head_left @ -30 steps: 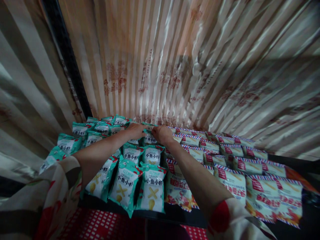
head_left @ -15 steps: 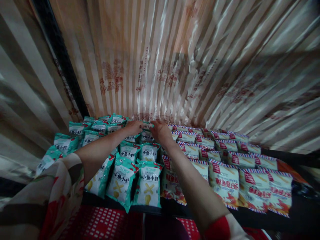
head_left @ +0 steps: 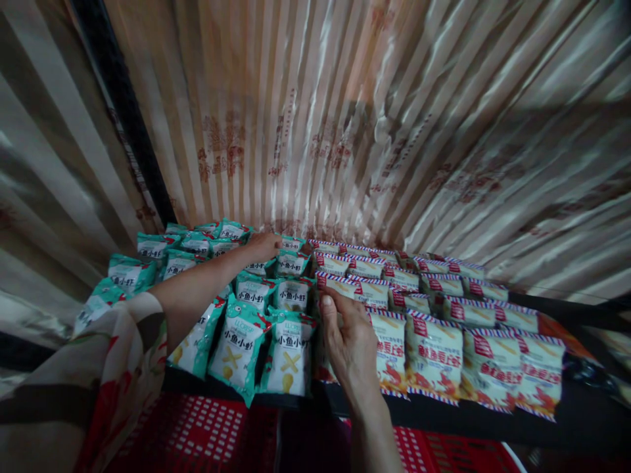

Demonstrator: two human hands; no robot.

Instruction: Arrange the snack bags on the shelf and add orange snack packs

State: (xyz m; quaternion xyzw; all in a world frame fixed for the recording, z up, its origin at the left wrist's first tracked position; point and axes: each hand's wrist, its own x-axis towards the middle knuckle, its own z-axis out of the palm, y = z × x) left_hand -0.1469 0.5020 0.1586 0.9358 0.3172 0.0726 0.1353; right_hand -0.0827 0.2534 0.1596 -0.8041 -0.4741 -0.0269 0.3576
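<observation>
My left hand [head_left: 263,247] reaches to the back of the teal snack bags, beside a teal snack bag [head_left: 290,244] in the rearmost row. Its fingers are mostly hidden, and whether it grips that bag is unclear. Over the front left of the white snack bags is my right hand [head_left: 351,335], thumb apart from the fingers, near a white bag [head_left: 392,348] with red lettering. Part of the bag beneath this hand is covered. Teal bags [head_left: 288,351] stand in rows at left; white bags with striped edges [head_left: 434,355] stand in rows at right.
A dark shelf [head_left: 320,401] bears the bags, with red perforated baskets [head_left: 197,427] below its front edge. Behind hangs a striped plastic sheet [head_left: 305,131], with a dark post [head_left: 123,112] at left. An orange package [head_left: 566,338] lies at the right.
My right hand has drawn back from the rear teal bags toward me and to the right, onto the white bags. My left hand stays at the back, shifted only slightly.
</observation>
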